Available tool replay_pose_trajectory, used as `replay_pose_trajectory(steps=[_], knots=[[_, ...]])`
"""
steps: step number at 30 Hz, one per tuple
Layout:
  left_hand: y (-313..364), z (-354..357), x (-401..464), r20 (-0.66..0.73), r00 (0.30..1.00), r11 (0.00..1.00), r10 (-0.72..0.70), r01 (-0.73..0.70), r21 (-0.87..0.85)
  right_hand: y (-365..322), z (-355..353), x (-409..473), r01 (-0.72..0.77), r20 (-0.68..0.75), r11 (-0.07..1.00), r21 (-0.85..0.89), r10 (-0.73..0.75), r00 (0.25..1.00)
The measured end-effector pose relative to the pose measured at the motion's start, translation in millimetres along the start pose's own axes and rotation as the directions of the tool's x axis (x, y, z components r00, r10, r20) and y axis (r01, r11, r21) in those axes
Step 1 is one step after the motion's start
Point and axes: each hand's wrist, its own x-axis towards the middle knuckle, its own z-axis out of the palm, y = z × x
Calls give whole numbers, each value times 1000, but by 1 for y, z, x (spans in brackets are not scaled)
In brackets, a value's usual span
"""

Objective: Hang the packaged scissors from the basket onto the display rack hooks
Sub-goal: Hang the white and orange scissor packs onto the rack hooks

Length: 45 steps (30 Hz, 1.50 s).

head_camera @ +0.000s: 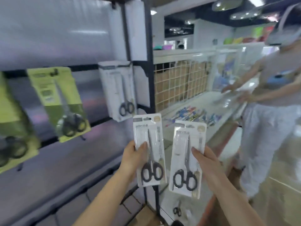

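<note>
Fingers first: my left thumb (142,146) is pressed on the front of 1 pack (150,149) with the other fingers curled behind it, so the left hand (130,156) pinches that card along its left edge. Same deal on the other side, my right hand (206,158) pinches a 2nd pack (187,158) by its right edge, thumb on the front. Both packs are up in the air, side by side and apart, tops pointing at the rack (146,66).

The white packs already hung (118,90) sit just above and left of the left pack, so that hook looks like the target. I can't make out the hook tip itself, it's buried behind the cards and the frame is smeary.

What worries me:
- edge pinches are weak, so a card could swivel or slip once its hang hole snags on the hook
- with both hands full I've got nothing free to steady the hung stack, and poking it could knock cards off
- the green packs (57,101) on the left are a different product, easy to mix up if I drift
- another person (268,98) stands close on the right, so a wide swing of the right pack could clip them

A few packs lie down low (177,210), probably in the basket, I can't tell.
</note>
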Motion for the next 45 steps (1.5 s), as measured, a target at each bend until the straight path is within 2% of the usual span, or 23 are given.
replay_pose_trajectory(steps=[3,6,10,12,15,18,22,27,33,38,45], knots=[[-10,-33,-31,-69,996,998,-48,46,-29,6,17,-27,1,94,1000,-24,1,996],[-24,-50,-51,-105,988,993,-114,111,-37,17,33,-43,-28,112,996,-86,38,993],[-26,-63,-53,-154,976,988,-154,151,-31,25,57,-35,15,169,991,-130,7,986],[-18,-67,-41,-175,975,991,-136,131,-41,7,67,-27,13,189,995,-96,6,982],[3,-71,-16,-193,977,996,-92,88,-26,-27,77,-7,97,181,988,-117,-75,981],[31,-74,3,-192,981,999,6,-16,-48,-65,89,11,222,168,966,-131,-199,966],[60,-81,26,-219,967,986,132,-150,-67,-111,110,32,310,159,946,-89,-294,943],[72,-94,45,-231,958,981,168,-184,-52,-148,131,50,403,184,914,-50,-388,903],[72,-106,60,-240,957,983,161,-178,-48,-169,149,72,424,154,905,-41,-413,897],[71,-108,68,-233,958,979,166,-189,-80,-171,157,83,394,175,919,-11,-386,906],[66,-106,72,-225,956,980,187,-198,-31,-170,164,89,364,228,931,-28,-349,909]])
